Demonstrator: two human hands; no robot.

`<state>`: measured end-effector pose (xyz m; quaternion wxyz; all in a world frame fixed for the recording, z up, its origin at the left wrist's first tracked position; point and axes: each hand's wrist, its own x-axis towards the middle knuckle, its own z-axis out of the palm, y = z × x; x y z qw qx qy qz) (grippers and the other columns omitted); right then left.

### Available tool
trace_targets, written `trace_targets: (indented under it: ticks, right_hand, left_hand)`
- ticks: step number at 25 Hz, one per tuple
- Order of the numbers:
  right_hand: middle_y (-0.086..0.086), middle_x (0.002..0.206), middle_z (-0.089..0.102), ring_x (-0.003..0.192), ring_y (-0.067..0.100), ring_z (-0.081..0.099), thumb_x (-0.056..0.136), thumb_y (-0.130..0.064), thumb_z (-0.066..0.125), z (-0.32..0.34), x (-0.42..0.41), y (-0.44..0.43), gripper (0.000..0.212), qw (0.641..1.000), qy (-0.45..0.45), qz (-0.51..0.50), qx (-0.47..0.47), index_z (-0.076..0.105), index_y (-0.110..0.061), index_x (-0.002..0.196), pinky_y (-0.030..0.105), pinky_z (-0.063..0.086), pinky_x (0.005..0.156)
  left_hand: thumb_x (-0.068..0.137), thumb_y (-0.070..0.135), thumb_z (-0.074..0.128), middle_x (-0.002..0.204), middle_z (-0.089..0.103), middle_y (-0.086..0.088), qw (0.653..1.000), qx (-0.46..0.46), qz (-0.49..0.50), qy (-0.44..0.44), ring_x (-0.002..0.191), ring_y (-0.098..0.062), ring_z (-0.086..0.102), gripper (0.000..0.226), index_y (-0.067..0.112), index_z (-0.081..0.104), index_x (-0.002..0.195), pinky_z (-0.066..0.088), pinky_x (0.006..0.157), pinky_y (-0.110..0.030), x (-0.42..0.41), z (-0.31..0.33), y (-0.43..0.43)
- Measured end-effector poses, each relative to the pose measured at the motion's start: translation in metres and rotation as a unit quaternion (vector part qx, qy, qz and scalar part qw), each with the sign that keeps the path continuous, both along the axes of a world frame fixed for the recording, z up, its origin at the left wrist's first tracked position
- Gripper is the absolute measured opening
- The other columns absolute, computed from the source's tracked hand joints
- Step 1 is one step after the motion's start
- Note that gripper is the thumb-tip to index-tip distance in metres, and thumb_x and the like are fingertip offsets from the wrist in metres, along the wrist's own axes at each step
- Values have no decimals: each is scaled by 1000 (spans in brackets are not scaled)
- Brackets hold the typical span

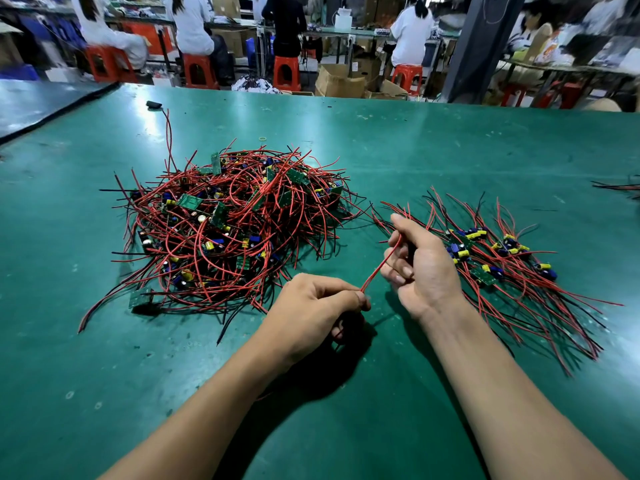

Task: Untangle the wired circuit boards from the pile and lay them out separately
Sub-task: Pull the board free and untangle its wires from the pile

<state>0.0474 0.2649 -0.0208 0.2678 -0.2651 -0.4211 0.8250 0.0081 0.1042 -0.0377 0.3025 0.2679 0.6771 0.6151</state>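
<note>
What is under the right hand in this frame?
The right hand, gripping a red wire with the left hand, covers the left edge of the laid-out boards. Their wires run beneath it; its palm's contents are hidden.

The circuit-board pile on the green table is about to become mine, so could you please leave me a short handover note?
Left grip: the hand pinches the lower end of one red wire, above the table.
Right grip: fingers curled round the same wire's upper part; its board is hidden.
Tangled pile: left of the hands, large.
Done: several wired boards lie spread out to the right.
Left: free this one, lay it with those, then work through the rest of the pile.
</note>
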Motion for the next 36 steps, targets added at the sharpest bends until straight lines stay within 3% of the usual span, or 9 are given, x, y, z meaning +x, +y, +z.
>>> trace_targets:
  ticks: [3, 8, 11, 15, 19, 22, 27, 31, 36]
  right_hand:
    - [-8, 43, 30, 29, 4, 19, 93, -22, 64, 1, 1, 0, 38, 998, 7, 24, -52, 49, -12, 60, 17, 17, 30]
    - [-7, 61, 43, 40, 4, 28, 89, -32, 71, -6, 3, 1, 23, 997, 7, 38, 74, 69, -9, 85, 17, 23, 37]
    - [4, 71, 52, 48, 9, 41, 76, -50, 78, -13, 8, -10, 46, 969, -73, 165, 171, 73, -9, 97, 20, 33, 45]
    - [15, 80, 69, 60, 21, 65, 90, -34, 74, -17, 12, -30, 34, 941, -76, 275, 179, 74, -2, 100, 28, 54, 58]
    - [15, 66, 60, 57, 22, 53, 89, -29, 75, -18, 9, -26, 25, 953, -79, 219, 193, 77, -4, 88, 28, 47, 55]
    - [5, 48, 32, 43, 14, 26, 89, -27, 74, -21, 3, -19, 21, 964, -87, 139, 207, 78, -10, 79, 23, 23, 49]
    - [13, 71, 52, 37, 5, 22, 89, -15, 74, -19, -4, -8, 16, 987, -40, 38, 152, 72, -8, 75, 19, 21, 37]
    - [-1, 73, 71, 37, 3, 24, 91, -14, 71, -20, -8, -2, 18, 995, -28, 4, 98, 64, -8, 75, 16, 23, 36]
    - [-5, 48, 32, 31, 4, 23, 98, -21, 61, -11, -7, 9, 38, 997, -12, 14, -77, 54, -8, 63, 16, 22, 32]
  left_hand:
    - [88, 15, 68, 59, 60, -4, 999, -17, 3, 33, 48, -16, 47, 15, 12, 78, 78, 36, 47, -18, -1, -3, 0]
    - [90, 13, 65, 57, 64, 2, 998, -11, 32, 49, 47, -11, 49, 16, 12, 78, 81, 39, 48, -17, 0, -6, 1]
    - [95, 11, 61, 67, 72, -5, 995, 43, 91, -3, 53, -11, 58, 20, 11, 76, 83, 47, 56, -22, 0, -5, 3]
    - [95, 8, 58, 72, 72, -13, 989, 76, 120, -38, 57, -20, 64, 23, 9, 77, 83, 54, 60, -31, -3, -6, 1]
    - [94, 6, 58, 65, 69, -12, 996, 55, 74, -17, 52, -19, 60, 25, 4, 76, 76, 50, 51, -24, -6, -6, -1]
    - [91, 13, 63, 63, 64, -17, 996, -5, 45, 76, 51, -17, 51, 20, 9, 76, 77, 39, 53, -24, -4, -5, -1]
    - [90, 21, 66, 54, 57, -9, 994, -34, 7, 106, 47, -14, 47, 18, 19, 77, 77, 36, 48, -20, 0, -3, -1]
    - [91, 23, 66, 51, 52, 0, 994, -50, -7, 97, 45, -13, 44, 17, 17, 76, 78, 35, 46, -20, 4, -4, 0]
    - [90, 23, 67, 54, 55, -8, 996, -36, -6, 76, 49, -18, 48, 16, 16, 77, 79, 40, 54, -29, -3, -3, -2]
